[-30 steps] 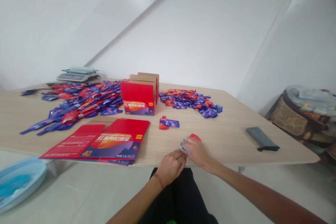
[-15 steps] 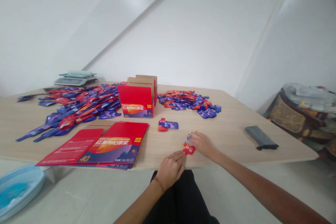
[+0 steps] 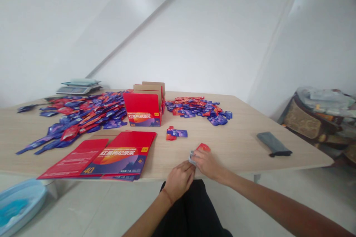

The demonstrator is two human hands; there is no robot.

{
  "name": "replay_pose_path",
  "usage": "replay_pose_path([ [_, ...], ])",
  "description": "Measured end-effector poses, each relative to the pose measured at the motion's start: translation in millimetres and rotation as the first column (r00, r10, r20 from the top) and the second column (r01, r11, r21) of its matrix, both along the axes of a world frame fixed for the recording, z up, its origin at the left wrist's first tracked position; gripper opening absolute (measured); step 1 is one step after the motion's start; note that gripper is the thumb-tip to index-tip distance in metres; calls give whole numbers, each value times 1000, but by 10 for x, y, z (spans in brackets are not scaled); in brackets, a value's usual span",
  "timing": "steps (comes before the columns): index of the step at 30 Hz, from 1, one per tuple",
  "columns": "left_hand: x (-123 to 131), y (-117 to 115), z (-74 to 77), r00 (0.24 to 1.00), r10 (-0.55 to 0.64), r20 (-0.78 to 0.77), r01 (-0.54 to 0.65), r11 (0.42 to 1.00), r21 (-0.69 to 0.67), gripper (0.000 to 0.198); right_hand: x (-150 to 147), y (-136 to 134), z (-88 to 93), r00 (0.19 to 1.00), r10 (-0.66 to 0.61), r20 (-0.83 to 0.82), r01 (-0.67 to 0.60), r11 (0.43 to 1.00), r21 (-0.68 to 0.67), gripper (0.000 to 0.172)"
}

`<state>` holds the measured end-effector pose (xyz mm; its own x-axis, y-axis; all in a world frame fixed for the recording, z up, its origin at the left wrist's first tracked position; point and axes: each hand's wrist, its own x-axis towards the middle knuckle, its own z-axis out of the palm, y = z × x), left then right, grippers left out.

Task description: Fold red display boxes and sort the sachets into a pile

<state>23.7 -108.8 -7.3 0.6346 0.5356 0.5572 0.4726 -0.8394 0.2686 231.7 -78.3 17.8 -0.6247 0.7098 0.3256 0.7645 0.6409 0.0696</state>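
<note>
Both my hands meet at the near edge of the wooden table. My right hand is closed over a small red sachet and a bit of grey material at its fingertips. My left hand is curled, with its fingertips pinching the near end of the same sachet. A single red and purple sachet lies just beyond them. Farther back stands an open red carton.
Large piles of purple and red sachets lie left and right of the carton. Flat red cartons are stacked at the near left. A scale sits at the far left, a grey pouch at the right, a blue basin on the floor.
My right hand reached out over the table with the sachet, then pulled back to my left hand at the edge. The view tilted slightly.
</note>
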Motion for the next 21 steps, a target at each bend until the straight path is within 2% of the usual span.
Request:
replay_pose_path([
  [4, -2, 3, -16, 1000, 7, 0, -7, 1000, 20, 37, 97, 84, -71, 999, 4, 51, -6, 999, 38, 16],
  [7, -8, 16, -34, 1000, 11, -10, -11, 1000, 21, 38, 234, 225, -47, 996, 15, 93, -20, 998, 53, 16],
  [10, -12, 24, -41, 1000, 11, -20, -10, 1000, 11, 36, 400, 382, -26, 993, -24, 119, 18, 999, 50, 15],
  [17, -12, 19, -56, 999, 25, -31, -25, 1000, -8, 38, 772, 583, -18, 959, -269, 86, 267, 963, 37, 21],
  [21, -19, 13, -44, 999, 29, -42, -29, 1000, -3, 39, 988, 529, 144, 878, -455, -151, 466, 884, 47, 30],
])
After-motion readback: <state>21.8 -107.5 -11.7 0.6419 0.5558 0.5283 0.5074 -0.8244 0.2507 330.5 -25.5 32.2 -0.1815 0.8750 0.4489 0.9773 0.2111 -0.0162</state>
